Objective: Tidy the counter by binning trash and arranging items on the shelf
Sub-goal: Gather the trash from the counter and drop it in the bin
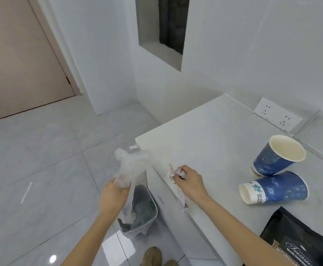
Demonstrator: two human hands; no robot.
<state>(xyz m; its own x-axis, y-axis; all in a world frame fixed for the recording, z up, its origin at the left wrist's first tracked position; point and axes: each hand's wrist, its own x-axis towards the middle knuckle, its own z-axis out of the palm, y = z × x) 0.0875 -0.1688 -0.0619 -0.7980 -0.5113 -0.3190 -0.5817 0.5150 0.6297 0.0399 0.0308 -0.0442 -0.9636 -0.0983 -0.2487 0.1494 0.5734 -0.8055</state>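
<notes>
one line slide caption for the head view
Left hand holds a plastic bag over the bin; right hand grips crumpled paper.

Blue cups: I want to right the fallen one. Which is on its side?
The nearer blue cup, mouth facing left, beside the black bag; the farther cup stands.

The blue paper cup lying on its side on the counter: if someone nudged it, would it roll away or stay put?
The tipped cup would probably roll, since it lies on its round wall. Being tapered, it would likely curve rather than go straight. It looks like empty paper, so probably light and easy to crush. The upright cup close behind might stop it.
</notes>
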